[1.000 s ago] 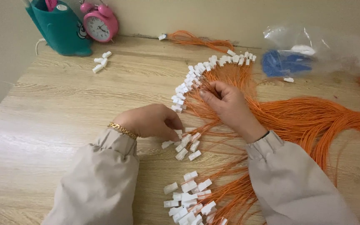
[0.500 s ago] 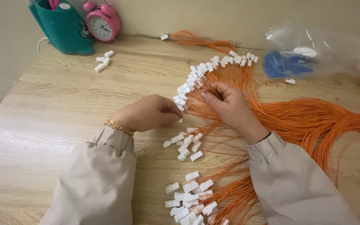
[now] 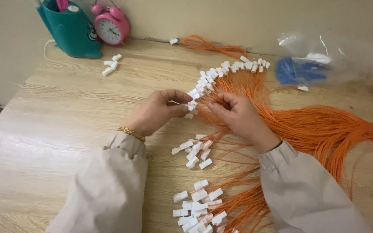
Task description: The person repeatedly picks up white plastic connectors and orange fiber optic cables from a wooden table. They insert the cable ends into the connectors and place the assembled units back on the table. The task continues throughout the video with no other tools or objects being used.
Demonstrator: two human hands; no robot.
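Mid-frame, the left hand (image 3: pixel 158 111) pinched a small white plastic connector (image 3: pixel 190 106) between thumb and forefinger, fingers closed tight on it, while the right hand (image 3: pixel 238 114) just beside it gripped the end of a thin orange wire (image 3: pixel 221 129), fingertips curled in. The connector looked feather-light, hard and a bit slick, best taken by its flat sides; the wire seemed limp and springy, so holding close to its tip would keep it steady. Loose white connectors (image 3: pixel 197 151) lay scattered at lower centre on the wooden table (image 3: pixel 65 129), the orange wire bundle (image 3: pixel 324 129) fanned right, a pink alarm clock (image 3: pixel 111 25) sat upper left.
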